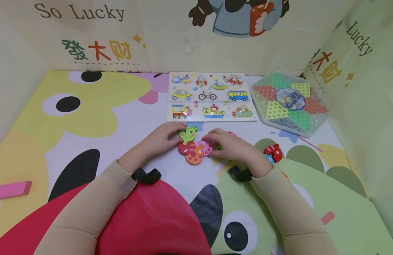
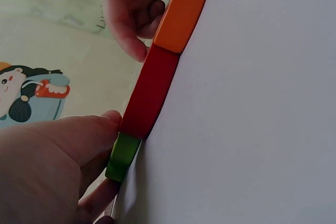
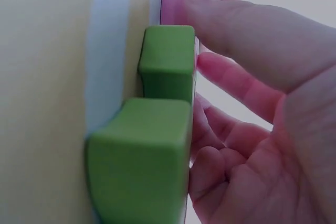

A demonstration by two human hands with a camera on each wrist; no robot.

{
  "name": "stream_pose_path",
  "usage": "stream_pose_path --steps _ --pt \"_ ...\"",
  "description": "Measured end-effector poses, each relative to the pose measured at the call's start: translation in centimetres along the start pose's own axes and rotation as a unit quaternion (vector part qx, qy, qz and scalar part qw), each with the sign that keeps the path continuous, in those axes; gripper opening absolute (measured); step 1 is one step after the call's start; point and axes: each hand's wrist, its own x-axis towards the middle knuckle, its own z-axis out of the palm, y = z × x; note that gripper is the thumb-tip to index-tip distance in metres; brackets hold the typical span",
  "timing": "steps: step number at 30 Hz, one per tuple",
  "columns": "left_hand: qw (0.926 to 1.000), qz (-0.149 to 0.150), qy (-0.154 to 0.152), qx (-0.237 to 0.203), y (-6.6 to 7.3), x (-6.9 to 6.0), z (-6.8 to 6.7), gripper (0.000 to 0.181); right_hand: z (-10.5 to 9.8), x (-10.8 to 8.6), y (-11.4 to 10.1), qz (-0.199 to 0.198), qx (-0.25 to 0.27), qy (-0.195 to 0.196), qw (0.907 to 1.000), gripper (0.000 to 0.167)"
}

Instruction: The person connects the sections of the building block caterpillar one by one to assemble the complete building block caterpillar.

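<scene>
Four caterpillar pieces [image 1: 190, 147] between left and right fingers [image 1: 212, 136]

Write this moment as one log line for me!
left hand: holds green face piece | right hand: holds pink piece | orange 3: touches red 2, pink piece

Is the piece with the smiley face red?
No, the smiling piece is green, while the piece marked 2 next to it is red.
</scene>
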Motion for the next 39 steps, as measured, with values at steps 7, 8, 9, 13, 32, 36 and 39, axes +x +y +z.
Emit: stream_pose_path --steps 7,8,9,13,32,36,39 --pt "1.0 -0.001 -0.003 -0.006 0.0 0.0 0.0 0.05 -3.1 -2.1 0.1 -0.014 0.06 0.077 0.9951 0.044" --pt "1.0 -0.001 -0.003 -0.006 0.0 0.0 0.0 0.05 -3.8 -2.7 0.3 -0.02 0.066 0.097 0.9929 0.043" --pt "1.0 0.0 -0.003 -0.005 0.0 0.0 0.0 0.05 -4.5 -3.3 0.4 -0.024 0.072 0.116 0.9904 0.042" --pt "1.0 -0.002 -0.003 -0.005 0.1 0.0 -0.1 0.05 -6.8 -6.3 0.9 -0.036 0.088 0.184 0.9783 0.037" --pt "1.0 0.0 0.001 0.001 -0.4 0.0 0.0 0.05 -7.9 -14.3 2.9 -0.092 0.074 0.177 0.9772 0.046" --pt "1.0 0.006 0.001 -0.001 -0.5 0.2 -0.1 0.049 -7.4 -14.7 3.4 -0.104 0.095 0.161 0.9769 0.049" --pt "0.9999 0.01 -0.001 -0.005 -0.4 0.2 0.0 0.048 -6.9 -14.7 3.8 -0.101 0.108 0.154 0.9769 0.05"
